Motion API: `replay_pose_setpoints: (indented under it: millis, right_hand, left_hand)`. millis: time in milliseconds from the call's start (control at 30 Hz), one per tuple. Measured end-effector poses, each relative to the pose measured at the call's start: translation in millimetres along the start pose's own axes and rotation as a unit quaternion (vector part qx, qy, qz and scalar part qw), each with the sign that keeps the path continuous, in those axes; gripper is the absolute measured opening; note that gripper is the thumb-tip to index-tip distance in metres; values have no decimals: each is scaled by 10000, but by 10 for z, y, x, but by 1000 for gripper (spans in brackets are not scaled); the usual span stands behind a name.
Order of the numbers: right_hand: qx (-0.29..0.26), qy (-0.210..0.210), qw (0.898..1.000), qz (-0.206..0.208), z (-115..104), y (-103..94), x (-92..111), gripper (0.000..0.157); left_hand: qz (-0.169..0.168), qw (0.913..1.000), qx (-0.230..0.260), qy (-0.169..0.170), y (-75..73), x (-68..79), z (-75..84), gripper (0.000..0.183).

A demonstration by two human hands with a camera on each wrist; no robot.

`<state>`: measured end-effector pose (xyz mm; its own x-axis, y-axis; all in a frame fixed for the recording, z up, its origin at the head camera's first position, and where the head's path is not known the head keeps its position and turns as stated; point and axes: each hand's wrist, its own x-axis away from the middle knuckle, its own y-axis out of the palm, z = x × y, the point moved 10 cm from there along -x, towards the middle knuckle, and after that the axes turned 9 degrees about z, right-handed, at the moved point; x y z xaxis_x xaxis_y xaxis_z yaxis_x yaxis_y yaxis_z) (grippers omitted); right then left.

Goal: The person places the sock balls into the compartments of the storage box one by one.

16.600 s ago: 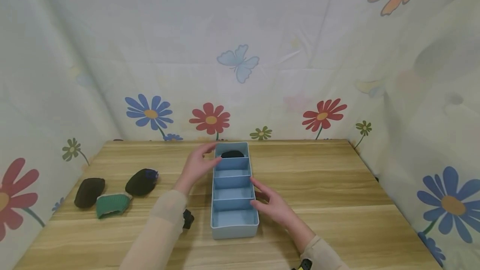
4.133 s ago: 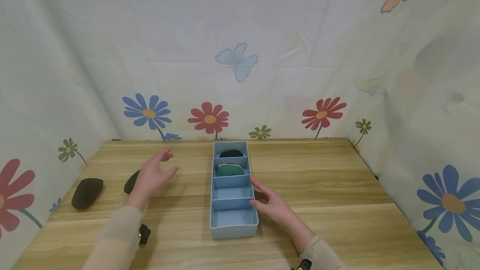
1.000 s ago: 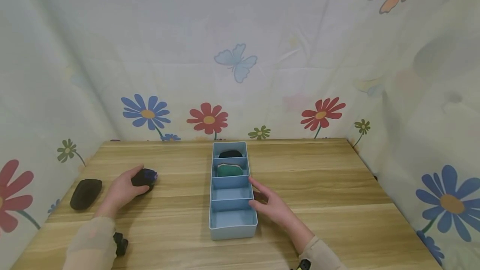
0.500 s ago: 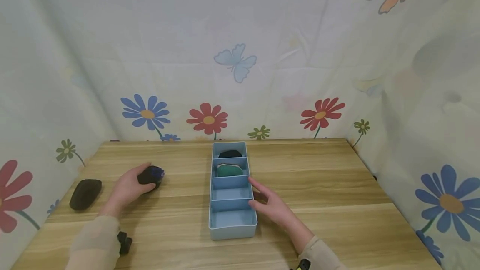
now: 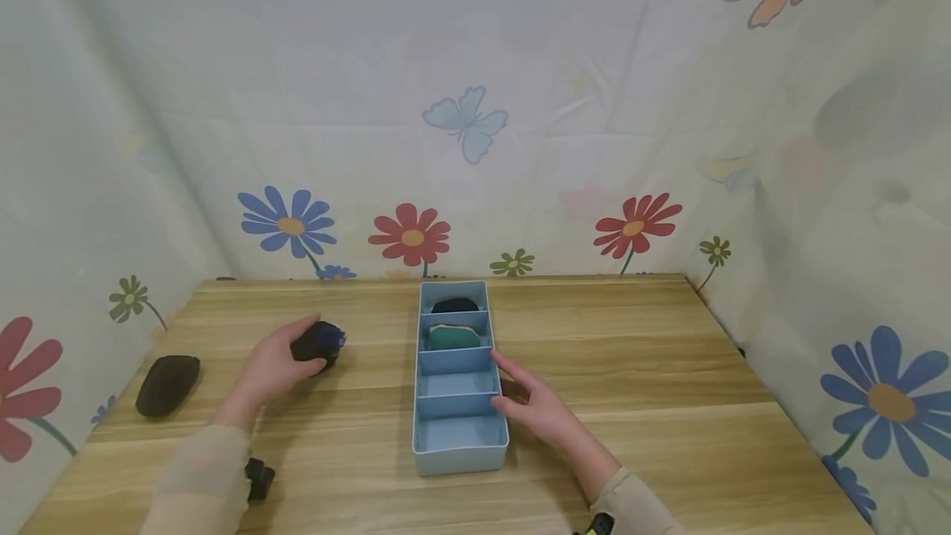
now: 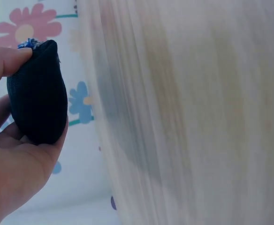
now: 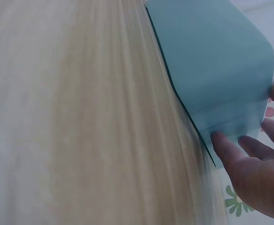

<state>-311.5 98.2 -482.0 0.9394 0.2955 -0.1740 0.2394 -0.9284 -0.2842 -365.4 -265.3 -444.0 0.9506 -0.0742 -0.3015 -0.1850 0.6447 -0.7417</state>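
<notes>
In the head view, my left hand (image 5: 273, 363) pinches a folded black sock (image 5: 319, 343) with blue on its end, held over the left half of the table. Up close in the left wrist view, thumb and fingers clasp the dark knit bundle (image 6: 39, 96), blue-white threads at its top. A light blue box (image 5: 461, 461) with several compartments stands mid-table. Its farthest compartment contains a black folded sock (image 5: 456, 305); the one nearer holds a green sock (image 5: 455, 338) with a pale edge. My right hand (image 5: 541, 409) rests its fingertips against the box's right wall (image 7: 212, 61).
Another dark folded sock (image 5: 168, 385) lies at the table's left side. The wooden table (image 5: 631, 353) ends at a flower-print cloth backdrop (image 5: 475, 188) behind and at both sides. Two box compartments nearer me are bare inside.
A green sock has gone from the table into the box's second compartment. My left hand has taken the black sock and moved it rightward toward the box. My right hand stays at the box.
</notes>
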Motion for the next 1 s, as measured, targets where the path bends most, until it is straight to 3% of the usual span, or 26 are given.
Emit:
replay_pose_setpoints:
  millis: [567, 1000]
  right_hand:
    - [5, 22, 10000, 13, -7, -3, 5, 66]
    - [6, -15, 10000, -11, -9, 1, 5, 66]
  left_hand:
    - [23, 9992, 143, 377, 186, -40, 370, 74]
    - [62, 9959, 357, 834, 319, -59, 814, 72]
